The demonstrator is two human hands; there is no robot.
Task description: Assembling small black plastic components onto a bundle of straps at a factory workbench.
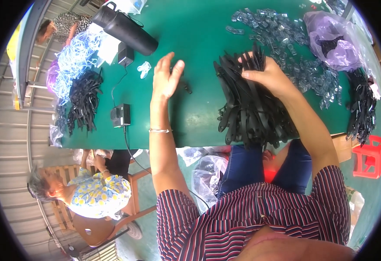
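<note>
My left hand [167, 79] is raised over the green table with thumb and fingers apart, nothing held in it. Just right of it lies a small dark piece [187, 89], too blurred to name. My right hand [269, 75] is closed around the upper ends of some black straps [256, 58]. Beneath and beside that hand, a thick heap of similar black straps [251, 113] spreads to the table's near edge, some hanging over it toward my lap.
Small clear plastic pieces [286, 48] lie scattered at right, beside a purple plastic bag [334, 41]. A black bottle [127, 30], small black boxes with a cable [121, 115], pale blue cords [75, 61] and black straps [85, 100] occupy the left. Another person [99, 191] sits at left; a red stool [370, 157] stands right.
</note>
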